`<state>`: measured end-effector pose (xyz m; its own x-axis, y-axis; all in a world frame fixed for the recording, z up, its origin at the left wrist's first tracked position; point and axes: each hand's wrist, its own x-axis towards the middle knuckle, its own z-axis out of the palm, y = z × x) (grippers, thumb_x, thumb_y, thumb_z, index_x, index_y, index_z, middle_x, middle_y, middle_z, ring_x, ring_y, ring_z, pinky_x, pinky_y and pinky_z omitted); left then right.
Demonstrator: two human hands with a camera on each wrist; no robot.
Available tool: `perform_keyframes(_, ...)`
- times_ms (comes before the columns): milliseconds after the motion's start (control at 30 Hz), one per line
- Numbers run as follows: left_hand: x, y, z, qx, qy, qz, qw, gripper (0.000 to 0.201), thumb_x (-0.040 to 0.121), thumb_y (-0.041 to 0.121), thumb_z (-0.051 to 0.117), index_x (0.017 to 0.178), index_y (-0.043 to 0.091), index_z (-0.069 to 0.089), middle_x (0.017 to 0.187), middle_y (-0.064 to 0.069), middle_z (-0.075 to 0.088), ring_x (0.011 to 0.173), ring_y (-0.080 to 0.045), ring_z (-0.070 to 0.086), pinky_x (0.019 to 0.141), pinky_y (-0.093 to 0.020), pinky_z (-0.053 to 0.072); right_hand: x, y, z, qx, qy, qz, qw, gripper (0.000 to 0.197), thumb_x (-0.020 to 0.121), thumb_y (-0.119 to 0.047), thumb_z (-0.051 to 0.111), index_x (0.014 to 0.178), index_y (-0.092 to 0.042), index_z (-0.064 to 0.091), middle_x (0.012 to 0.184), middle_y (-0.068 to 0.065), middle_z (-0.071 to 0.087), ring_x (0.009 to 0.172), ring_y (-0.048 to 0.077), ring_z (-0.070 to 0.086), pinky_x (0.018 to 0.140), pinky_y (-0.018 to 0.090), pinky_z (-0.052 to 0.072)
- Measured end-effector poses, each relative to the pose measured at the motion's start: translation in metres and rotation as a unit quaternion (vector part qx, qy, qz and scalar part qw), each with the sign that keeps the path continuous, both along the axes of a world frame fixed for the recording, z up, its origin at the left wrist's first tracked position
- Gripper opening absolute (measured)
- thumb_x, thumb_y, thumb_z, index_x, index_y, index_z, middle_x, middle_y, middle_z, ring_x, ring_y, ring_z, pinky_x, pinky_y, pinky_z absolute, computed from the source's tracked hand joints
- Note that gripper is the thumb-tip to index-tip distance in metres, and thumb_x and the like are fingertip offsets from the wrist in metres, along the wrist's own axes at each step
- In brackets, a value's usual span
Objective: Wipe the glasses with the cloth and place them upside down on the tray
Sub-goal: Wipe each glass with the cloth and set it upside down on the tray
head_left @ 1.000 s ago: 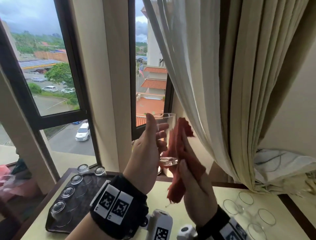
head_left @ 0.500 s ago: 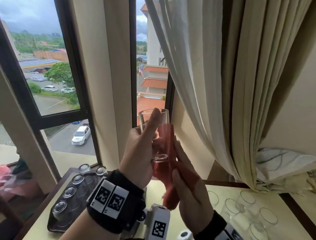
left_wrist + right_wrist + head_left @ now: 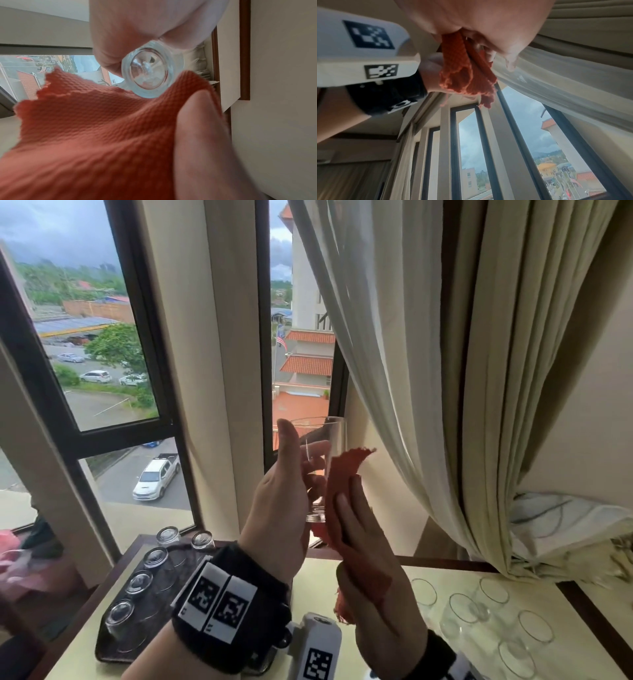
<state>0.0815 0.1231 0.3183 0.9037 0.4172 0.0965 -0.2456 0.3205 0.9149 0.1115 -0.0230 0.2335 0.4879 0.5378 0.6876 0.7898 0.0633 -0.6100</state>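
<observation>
Glass [image 3: 322,460], slick and fragile, is sitting in my left grip [image 3: 284,501]; my right grip [image 3: 370,570] is pressing cloth [image 3: 346,494] alongside.

cloth [image 3: 346,508]: orange-red, waffle weave
glass [image 3: 322,446]: clear
tray [image 3: 113,642], at 8 o'clock: dark brown
table [image 3: 308,580]: pale yellow top, dark wood edge
curtain [image 3: 445,337]: cream
wristband [image 3: 219,601]: black, black-and-white square markers

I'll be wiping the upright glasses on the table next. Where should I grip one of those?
Grip an upright glass round its lower wall, coming from the side with the left hand. Its mouth faces up, so a side hold probably leaves the rim and inside free for the cloth.
</observation>
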Motion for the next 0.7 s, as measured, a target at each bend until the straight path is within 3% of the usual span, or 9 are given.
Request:
perform_keyframes(67, 0.001, -0.002, -0.002, 0.013, -0.005, -0.007, 1.0, 0.076, 0.095, 0.076, 0.036, 0.112, 0.016, 0.079, 0.084, 0.0, 0.075, 0.076, -0.009, 0.071, 0.072, -0.029, 0.062, -0.011, -0.006, 0.011, 0.029, 0.089, 0.009, 0.996, 0.055, 0.108, -0.043, 0.046, 0.161, -0.043, 0.034, 0.165, 0.01, 0.042, 0.096, 0.063, 0.063, 0.083, 0.068, 0.058)
perform_keyframes(133, 0.0, -0.008, -0.003, 0.026, -0.008, -0.023, 0.999, 0.073, 0.101, 0.068, 0.03, 0.117, 0.011, 0.073, 0.068, 0.009, 0.068, 0.059, -0.002, 0.065, 0.058, -0.02, 0.056, -0.006, 0.0, 0.027, 0.093, 0.16, 0.015, 0.983, 0.053, 0.107, -0.033, 0.049, 0.158, -0.047, 0.041, 0.147, 0.012, 0.061, 0.079, 0.033, 0.071, 0.067, 0.04, 0.061)
perform_keyframes(200, -0.001, -0.014, -0.001, 0.03, -0.012, -0.019, 0.999, 0.072, 0.103, 0.068, 0.033, 0.119, 0.01, 0.073, 0.068, 0.007, 0.068, 0.063, -0.006, 0.066, 0.064, -0.025, 0.057, 0.001, 0.003, 0.046, 0.107, 0.181, 0.02, 0.977, 0.054, 0.106, -0.027, 0.047, 0.159, -0.036, 0.043, 0.142, -0.004, 0.066, 0.1, 0.023, 0.072, 0.085, 0.025, 0.059)
perform_keyframes(333, 0.004, -0.019, -0.002, -0.003, -0.03, -0.006, 1.0, 0.082, 0.095, 0.085, 0.046, 0.129, 0.016, 0.077, 0.123, -0.021, 0.073, 0.116, -0.041, 0.069, 0.114, -0.062, 0.048, 0.034, 0.021, 0.052, 0.019, -0.041, -0.061, 0.997, 0.054, 0.114, -0.032, 0.034, 0.167, -0.026, 0.024, 0.174, -0.006, 0.024, 0.158, 0.02, 0.026, 0.128, 0.053, 0.027)
perform_keyframes(400, 0.002, -0.016, 0.0, -0.017, -0.024, -0.02, 0.999, 0.08, 0.098, 0.081, 0.041, 0.126, 0.017, 0.079, 0.13, -0.022, 0.074, 0.126, -0.039, 0.069, 0.117, -0.057, 0.046, 0.045, 0.03, 0.037, -0.059, -0.167, -0.102, 0.979, 0.058, 0.116, -0.045, 0.019, 0.168, -0.02, 0.017, 0.177, -0.006, 0.005, 0.162, 0.01, 0.002, 0.133, 0.039, 0.008)
perform_keyframes(500, 0.0, -0.007, 0.003, 0.008, -0.013, -0.012, 1.0, 0.077, 0.103, 0.072, 0.031, 0.107, 0.014, 0.082, 0.114, -0.02, 0.077, 0.11, -0.031, 0.075, 0.104, -0.046, 0.058, 0.018, 0.012, 0.009, -0.023, -0.097, -0.047, 0.994, 0.053, 0.114, -0.033, 0.032, 0.162, -0.011, 0.034, 0.176, -0.003, 0.017, 0.161, 0.028, 0.02, 0.131, 0.043, 0.019)
perform_keyframes(567, 0.003, -0.002, 0.001, -0.004, -0.01, 0.008, 1.0, 0.075, 0.097, 0.073, 0.039, 0.12, 0.011, 0.075, 0.103, -0.013, 0.065, 0.094, -0.025, 0.065, 0.09, -0.033, 0.057, -0.007, -0.005, 0.003, 0.022, 0.038, 0.002, 0.999, 0.056, 0.108, -0.034, 0.044, 0.163, -0.028, 0.037, 0.171, 0.001, 0.032, 0.13, 0.052, 0.057, 0.106, 0.064, 0.049)
perform_keyframes(633, 0.004, -0.004, 0.0, -0.005, -0.006, 0.02, 1.0, 0.08, 0.09, 0.074, 0.04, 0.124, 0.01, 0.071, 0.093, -0.006, 0.056, 0.08, -0.014, 0.056, 0.075, -0.026, 0.053, -0.012, -0.006, 0.015, 0.066, 0.151, 0.018, 0.986, 0.053, 0.108, -0.036, 0.048, 0.16, -0.042, 0.039, 0.155, 0.008, 0.055, 0.076, 0.045, 0.071, 0.069, 0.048, 0.063)
perform_keyframes(700, 0.004, -0.01, -0.002, -0.023, -0.003, -0.01, 1.0, 0.08, 0.09, 0.075, 0.041, 0.121, 0.008, 0.072, 0.084, -0.006, 0.064, 0.073, -0.015, 0.063, 0.069, -0.029, 0.057, 0.003, 0.006, 0.029, 0.109, 0.224, 0.008, 0.969, 0.049, 0.11, -0.031, 0.048, 0.159, -0.033, 0.044, 0.13, 0.0, 0.074, 0.07, 0.024, 0.073, 0.064, 0.023, 0.06)
